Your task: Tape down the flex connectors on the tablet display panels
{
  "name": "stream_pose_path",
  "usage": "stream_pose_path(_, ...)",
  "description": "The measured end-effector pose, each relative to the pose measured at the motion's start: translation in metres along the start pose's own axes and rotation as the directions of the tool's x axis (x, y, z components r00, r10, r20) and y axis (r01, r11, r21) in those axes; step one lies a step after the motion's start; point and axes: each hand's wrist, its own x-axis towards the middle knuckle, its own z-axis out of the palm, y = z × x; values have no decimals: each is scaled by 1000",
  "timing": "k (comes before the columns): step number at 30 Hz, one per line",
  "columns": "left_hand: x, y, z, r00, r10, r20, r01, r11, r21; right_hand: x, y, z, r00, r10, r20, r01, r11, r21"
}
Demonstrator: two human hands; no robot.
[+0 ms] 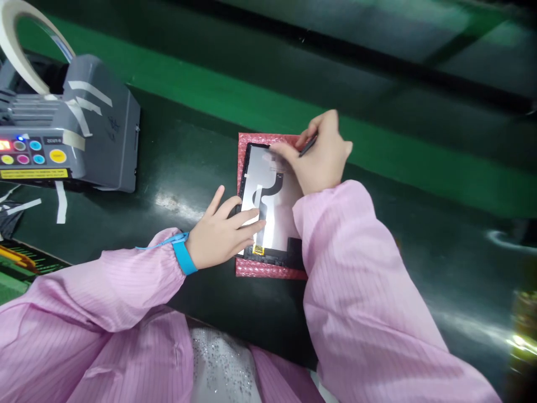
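Note:
A tablet screen assembly (274, 215) lies back side up, its silvery panel framed in black, with a black flex cable (274, 187) and a yellow-marked connector (258, 249) on it. Under it is a pink bubble-wrap sheet (268, 272). My left hand (224, 229), with a blue strap at the wrist, rests its spread fingers on the panel's left side and the cable. At the top edge, my right hand (321, 154) is closed around a thin black pen-like tool (309, 145); its thumb reaches the frame. The tool's tip is hidden, and my right sleeve covers the assembly's right side.
A grey tape dispenser (104, 134) with a large tape roll (52, 42) stands at the left, tape strips stuck on it. One strip (61, 202) hangs from its front. Below it are boards or parts in a green-and-yellow stack (20, 260). Yellowish film (522, 336) shows at right.

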Motion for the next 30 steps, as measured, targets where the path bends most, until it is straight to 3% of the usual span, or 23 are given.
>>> stream_pose_path(3, -3, 0, 3, 990, 138, -28, -139, 990, -34, -5, -2, -24, 984, 77, -163, -77, 997, 5)
stream_pose_path(6, -3, 4, 5, 935, 355, 6, -353, 933, -70, -49, 2, -54, 995, 78, -61, -82, 995, -65)
stream_pose_path(8, 2, 5, 5, 931, 358, 67, -353, 932, -81, -91, 13, -71, 993, 114, 17, -107, 966, -234)
stream_pose_path(12, 22, -6, 8, 968, 224, 111, -223, 975, -24, -169, 44, -94, 975, 222, 7, -211, 938, -274)
stream_pose_path(15, 53, -30, 17, 994, 100, 34, -101, 994, 40, -202, 57, -104, 936, 348, -58, -351, 902, -253)
stream_pose_path(17, 83, -54, 24, 997, -45, -60, 49, 997, 62, -212, 61, -108, 910, 398, -117, -415, 862, -291)
stream_pose_path(19, 116, -81, 28, 962, -222, -159, 232, 972, 46, -216, 67, -110, 905, 392, -164, -424, 848, -318)
stream_pose_path(21, 147, -104, 27, 894, -375, -246, 387, 922, 2, -217, 77, -116, 924, 348, -158, -381, 870, -314)
stream_pose_path(23, 165, -116, 24, 830, -441, -341, 460, 888, -29, -219, 92, -125, 951, 291, -102, -309, 901, -304)
stream_pose_path(24, 167, -115, 23, 833, -418, -363, 441, 897, -21, -221, 99, -131, 964, 262, -53, -266, 916, -299)
stream_pose_path(25, 165, -108, 23, 865, -353, -358, 378, 926, 2, -221, 105, -137, 974, 228, -1, -219, 931, -293)
stream_pose_path(27, 147, -82, 25, 965, -100, -243, 119, 991, 63, -220, 113, -144, 983, 153, 104, -120, 955, -271)
stream_pose_path(28, 133, -63, 27, 986, 74, -148, -66, 996, 59, -218, 113, -145, 982, 113, 152, -72, 964, -254)
stream_pose_path(30, 101, -25, 31, 932, 361, -22, -361, 932, -5, -210, 105, -141, 978, 50, 200, -4, 975, -223)
